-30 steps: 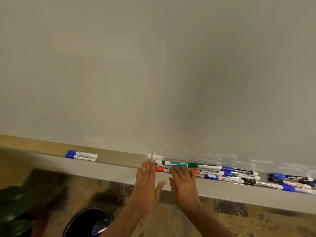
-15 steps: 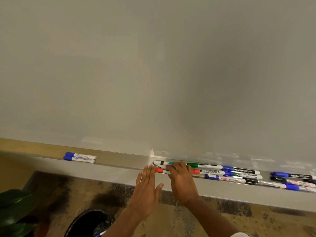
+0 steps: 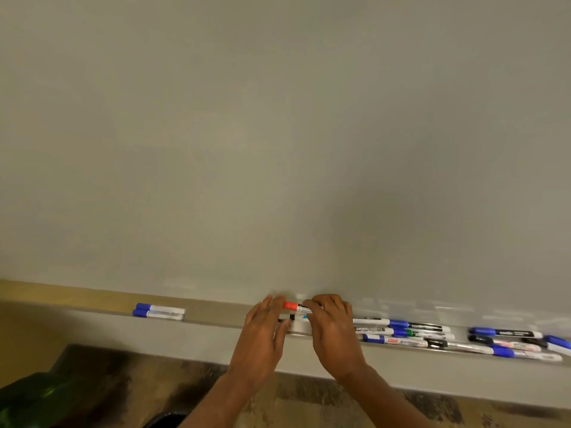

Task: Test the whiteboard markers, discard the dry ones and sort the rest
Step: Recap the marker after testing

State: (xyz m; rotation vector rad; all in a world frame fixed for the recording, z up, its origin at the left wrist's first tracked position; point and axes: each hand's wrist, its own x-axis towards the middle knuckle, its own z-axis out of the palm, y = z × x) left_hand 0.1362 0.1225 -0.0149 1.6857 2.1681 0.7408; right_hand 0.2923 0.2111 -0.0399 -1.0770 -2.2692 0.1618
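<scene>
Right hand (image 3: 335,338) fingers pinch red-capped marker (image 3: 291,306) just above the tray (image 3: 216,313); left hand (image 3: 262,338) fingers straight, beside its cap. Tray holds mixed markers (image 3: 432,335) right, two blue markers (image 3: 159,312) left.

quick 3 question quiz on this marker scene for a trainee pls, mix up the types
1. True or false: the right hand grips the red-capped marker.
2. Multiple choice: the two markers lying apart toward the left end of the tray have caps that are A green, B blue, C black.
3. Fill the gap: the left hand has its fingers straight beside the red cap and holds ____.

Key: 1 true; 2 B; 3 nothing.
</scene>
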